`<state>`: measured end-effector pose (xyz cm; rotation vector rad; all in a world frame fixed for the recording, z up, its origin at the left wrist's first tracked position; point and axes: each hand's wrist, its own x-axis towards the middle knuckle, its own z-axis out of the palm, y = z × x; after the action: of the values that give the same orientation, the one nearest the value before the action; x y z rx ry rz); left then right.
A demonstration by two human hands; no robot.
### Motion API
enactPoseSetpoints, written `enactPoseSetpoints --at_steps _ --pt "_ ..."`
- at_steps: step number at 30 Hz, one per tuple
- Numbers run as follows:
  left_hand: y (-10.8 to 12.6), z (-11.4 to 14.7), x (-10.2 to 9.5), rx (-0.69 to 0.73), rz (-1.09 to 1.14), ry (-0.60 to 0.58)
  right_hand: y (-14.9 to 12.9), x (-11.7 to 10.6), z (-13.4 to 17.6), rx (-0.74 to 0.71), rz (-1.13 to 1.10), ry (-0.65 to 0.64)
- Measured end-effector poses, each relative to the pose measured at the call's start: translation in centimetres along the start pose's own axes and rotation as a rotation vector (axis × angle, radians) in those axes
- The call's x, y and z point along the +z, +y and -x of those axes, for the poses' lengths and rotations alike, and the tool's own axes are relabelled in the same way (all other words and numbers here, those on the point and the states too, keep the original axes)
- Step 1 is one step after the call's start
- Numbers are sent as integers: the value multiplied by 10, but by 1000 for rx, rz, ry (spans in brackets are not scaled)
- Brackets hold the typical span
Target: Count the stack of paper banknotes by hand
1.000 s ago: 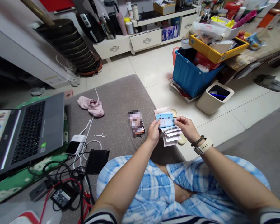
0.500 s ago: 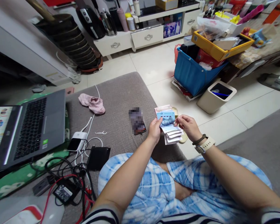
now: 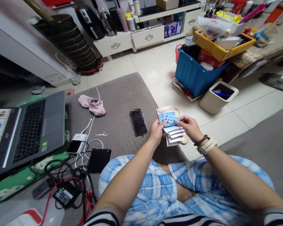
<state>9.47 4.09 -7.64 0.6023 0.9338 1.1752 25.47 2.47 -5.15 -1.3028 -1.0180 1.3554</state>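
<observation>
My left hand (image 3: 157,131) is closed around a stack of paper tickets (image 3: 175,138), thumb pressing on the front. Blue printed tickets (image 3: 169,118) lie uppermost, with pinkish ones (image 3: 165,109) showing at the top edge. White ends of several slips fan out below. At the stack's right side, the thumb and fingers of my right hand (image 3: 189,126) pinch the edge of a blue ticket. A black phone (image 3: 139,124), partly blurred out, lies on the grey cushion (image 3: 122,91) to the left of the stack.
To the left are a laptop (image 3: 35,122), a pink sock (image 3: 94,105), a white device (image 3: 77,143), a black wallet-like item (image 3: 99,160) and tangled cables (image 3: 83,185). A blue bin (image 3: 195,73) and a beige trash can (image 3: 218,97) stand on the tiled floor at right.
My right hand has brought another blue ticket down across the front of the stack, covering most of the picture that showed before. My left hand keeps its hold.
</observation>
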Motion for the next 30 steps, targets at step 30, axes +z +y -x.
enactPoseSetpoints --at_steps 30 --pt "18 6 9 196 0 27 24 -16 -10 -129 92 242"
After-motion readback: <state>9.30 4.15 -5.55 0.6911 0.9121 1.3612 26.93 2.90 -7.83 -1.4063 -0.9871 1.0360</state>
